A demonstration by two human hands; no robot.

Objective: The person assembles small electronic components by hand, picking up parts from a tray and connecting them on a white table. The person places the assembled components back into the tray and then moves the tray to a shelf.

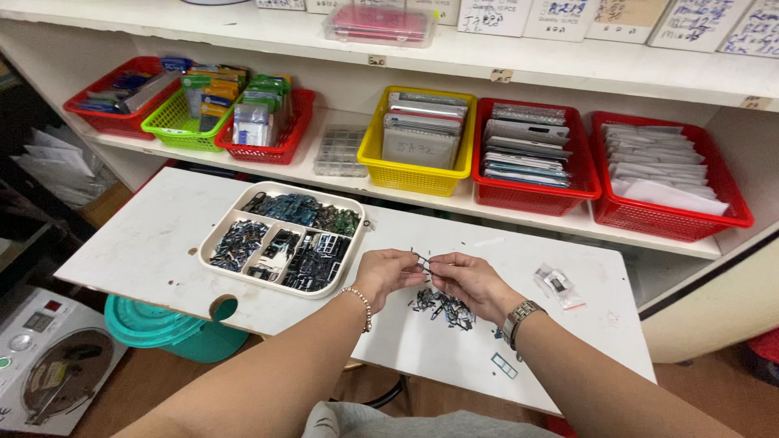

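Both hands meet above the white surface [162, 243], just over a small pile of dark parts [442, 307]. Left hand [388, 276] and right hand [471, 281] pinch one small dark metal piece [423, 261] between their fingertips; it is held in the air, between the two hands (too small to tell its exact kind). Beaded bracelet [363, 307] on the left wrist, metal watch [518, 318] on the right.

Left of the hands, a white divided tray [217, 229] lies on the surface, its compartments filled with sorted dark parts. Right of the hands, a small clear bag [557, 284] lies flat. On the shelf behind: yellow basket [414, 174] and red baskets [531, 195] holding flat packets.
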